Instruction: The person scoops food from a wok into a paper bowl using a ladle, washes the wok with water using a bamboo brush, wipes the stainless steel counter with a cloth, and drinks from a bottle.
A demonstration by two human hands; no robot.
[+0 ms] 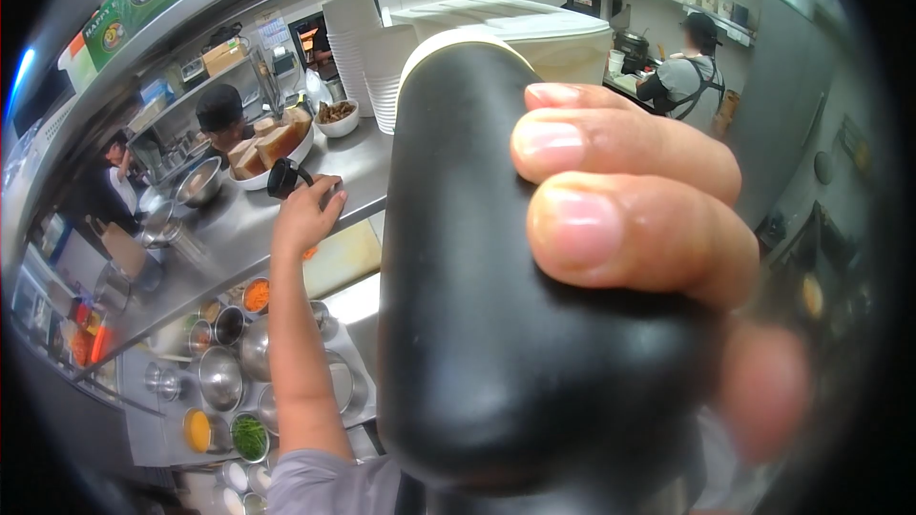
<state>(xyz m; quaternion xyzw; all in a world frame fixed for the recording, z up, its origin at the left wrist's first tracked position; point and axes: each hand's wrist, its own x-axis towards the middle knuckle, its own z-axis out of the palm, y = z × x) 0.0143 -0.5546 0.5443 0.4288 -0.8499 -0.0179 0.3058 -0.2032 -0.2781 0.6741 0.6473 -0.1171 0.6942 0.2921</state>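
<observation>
A large black bottle [477,257] fills the middle of the view, very close to the camera, with a pale rim at its far end. My right hand [639,191] is wrapped round its right side; the thumb is blurred and the bottle's near end runs out of sight below. Farther off, my left hand [310,205] rests at the edge of the steel shelf [367,167], its fingers closed on a black lid [282,178] with a loop. Right beside it stands a white bowl [262,179] of large pale-brown blocks.
Below the shelf lie a cutting board [343,260] and several metal containers, including shredded orange food [257,296], chopped greens [250,437] and yellow liquid [197,429]. Stacked white tubs [348,52] stand behind. Co-workers are at left and one person [695,76] at right.
</observation>
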